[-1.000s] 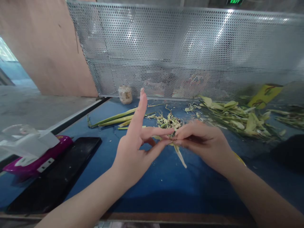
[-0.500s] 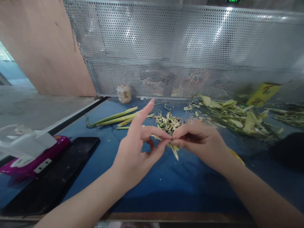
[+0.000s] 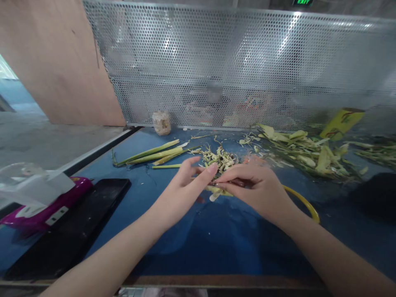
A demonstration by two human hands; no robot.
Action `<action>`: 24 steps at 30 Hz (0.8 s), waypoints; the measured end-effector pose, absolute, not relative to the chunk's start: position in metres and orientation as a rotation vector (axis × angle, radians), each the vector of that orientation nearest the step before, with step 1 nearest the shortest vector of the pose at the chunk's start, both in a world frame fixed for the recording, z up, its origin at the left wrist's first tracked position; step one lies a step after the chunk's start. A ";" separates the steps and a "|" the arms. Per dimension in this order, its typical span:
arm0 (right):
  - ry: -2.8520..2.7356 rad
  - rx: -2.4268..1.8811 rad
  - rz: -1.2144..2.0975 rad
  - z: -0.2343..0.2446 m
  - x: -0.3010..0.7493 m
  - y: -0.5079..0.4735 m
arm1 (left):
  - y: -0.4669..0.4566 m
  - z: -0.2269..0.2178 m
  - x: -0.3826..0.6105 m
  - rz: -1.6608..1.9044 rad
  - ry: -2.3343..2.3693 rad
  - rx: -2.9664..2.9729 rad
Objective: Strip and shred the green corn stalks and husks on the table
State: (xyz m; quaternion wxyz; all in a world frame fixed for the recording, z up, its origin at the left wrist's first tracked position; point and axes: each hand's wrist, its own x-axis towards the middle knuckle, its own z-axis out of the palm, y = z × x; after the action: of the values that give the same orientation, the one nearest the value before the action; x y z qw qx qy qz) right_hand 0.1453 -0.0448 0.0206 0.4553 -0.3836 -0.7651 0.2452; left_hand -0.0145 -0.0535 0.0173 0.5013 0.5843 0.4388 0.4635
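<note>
Both my hands meet over the middle of the table, in front of a pile of pale, shredded plant scraps [image 3: 221,159]. My right hand [image 3: 258,181] is closed in a pinch, thumb against forefinger, on something small and dark that I cannot make out. Close by its fingertips is my left hand [image 3: 182,192], thumb stretched out and fingers loosely curved apart, with nothing visible in its grip. Beneath the fingertips lies a pale yellow strip of plant [image 3: 213,197]. A yellow ring [image 3: 305,202] shows partly behind my right wrist.
Green-yellow stalks [image 3: 154,154] lie at left on the blue table [image 3: 198,251]. Leafy husks [image 3: 309,152] and a yellow cylinder [image 3: 343,123] are at right. A wrapped jar-like block [image 3: 161,123] stands by the perforated metal screen [image 3: 192,49]. A black tray [image 3: 80,222] and purple-white device [image 3: 40,202] sit left.
My left hand has loosened its pinch, its raised forefinger now lowered and its thumb stretched forward. My right hand has moved slightly left, still pinching. More of the yellow ring shows.
</note>
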 end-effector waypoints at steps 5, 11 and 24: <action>-1.778 -0.925 0.852 0.017 0.146 -0.041 | -0.051 0.014 -0.012 0.993 0.954 1.485; -1.625 -0.879 1.160 0.015 0.148 -0.034 | -0.051 0.019 -0.014 0.995 0.955 1.549; -1.661 -0.696 1.372 0.011 0.150 -0.034 | -0.053 0.022 -0.016 1.048 0.866 1.531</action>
State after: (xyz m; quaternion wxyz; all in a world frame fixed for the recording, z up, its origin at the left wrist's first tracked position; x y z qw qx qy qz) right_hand 0.1501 -0.0342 0.0114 0.4249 -0.2784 -0.6642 0.5484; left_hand -0.0156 -0.0530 0.0220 0.5202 0.6386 0.3613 0.4371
